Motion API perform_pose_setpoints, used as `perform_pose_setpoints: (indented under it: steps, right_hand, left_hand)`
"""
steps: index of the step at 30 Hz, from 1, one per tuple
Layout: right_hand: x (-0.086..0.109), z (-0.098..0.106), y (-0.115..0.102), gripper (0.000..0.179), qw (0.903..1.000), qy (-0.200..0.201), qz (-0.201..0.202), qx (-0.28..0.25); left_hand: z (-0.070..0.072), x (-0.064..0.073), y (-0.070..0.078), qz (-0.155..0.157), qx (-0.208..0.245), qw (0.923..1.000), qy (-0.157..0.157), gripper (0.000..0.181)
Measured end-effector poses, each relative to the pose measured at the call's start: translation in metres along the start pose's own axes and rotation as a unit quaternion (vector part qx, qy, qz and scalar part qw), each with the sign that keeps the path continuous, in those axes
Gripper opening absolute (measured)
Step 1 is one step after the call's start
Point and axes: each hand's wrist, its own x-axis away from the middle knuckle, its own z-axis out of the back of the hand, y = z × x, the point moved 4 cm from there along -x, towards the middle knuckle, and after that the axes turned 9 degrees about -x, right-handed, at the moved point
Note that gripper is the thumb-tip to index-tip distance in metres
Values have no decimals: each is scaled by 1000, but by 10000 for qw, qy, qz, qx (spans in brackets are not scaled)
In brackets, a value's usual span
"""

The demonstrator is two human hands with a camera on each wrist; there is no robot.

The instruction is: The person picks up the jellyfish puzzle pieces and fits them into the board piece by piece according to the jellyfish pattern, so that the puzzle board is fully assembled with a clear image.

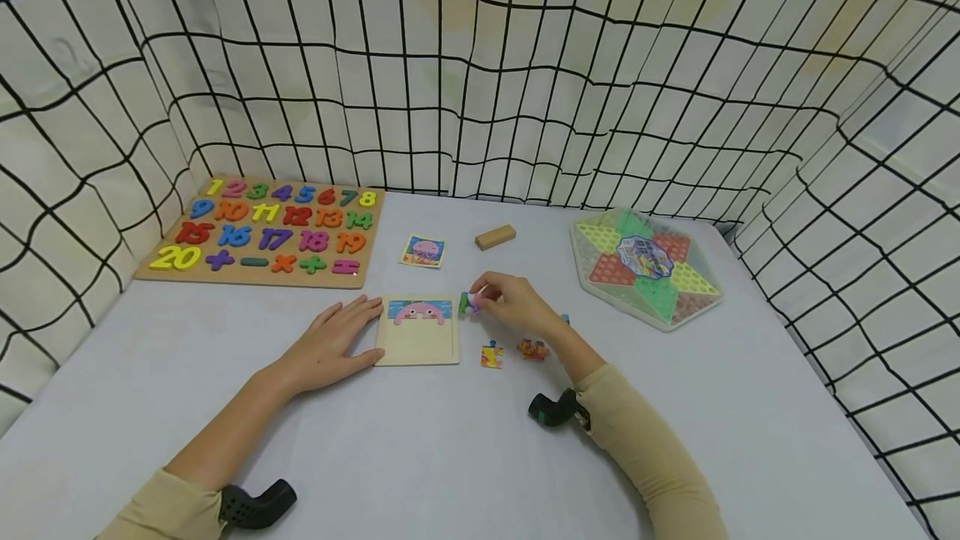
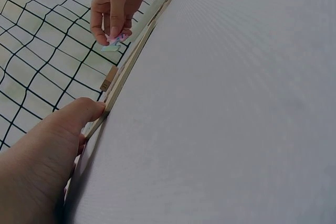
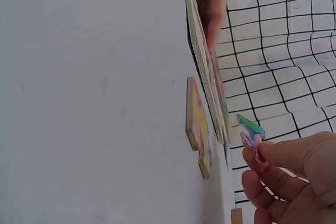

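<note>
A wooden puzzle board [image 1: 417,346] lies in front of me, its top strip filled with part of a pink cartoon face. My left hand [image 1: 330,347] rests along its left side, fingers extended toward the upper corner and thumb at the lower one. My right hand [image 1: 514,304] pinches a jigsaw piece [image 3: 252,131], green, blue and pink, between thumb and fingertips. That piece is raised beside the board's upper right corner. Below the right hand, a yellow jigsaw piece [image 1: 492,355] and a red-orange one [image 1: 533,349] lie on the table.
Behind the board lie a small picture card [image 1: 423,251] and a wooden block [image 1: 495,237]. A number board [image 1: 255,280] with coloured numerals is at the back left. A hexagonal game box [image 1: 647,269] sits at the right. Black netting [image 1: 480,73] encloses the table's sides and back.
</note>
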Motion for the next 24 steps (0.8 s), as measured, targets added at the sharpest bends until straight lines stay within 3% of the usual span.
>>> perform_pose_setpoints:
  steps: [24]
  right_hand:
    - [-24,-48,-32,12,9982,-375,460,-54]
  left_hand:
    - [1,-1,1,-44,33,9999,93,73]
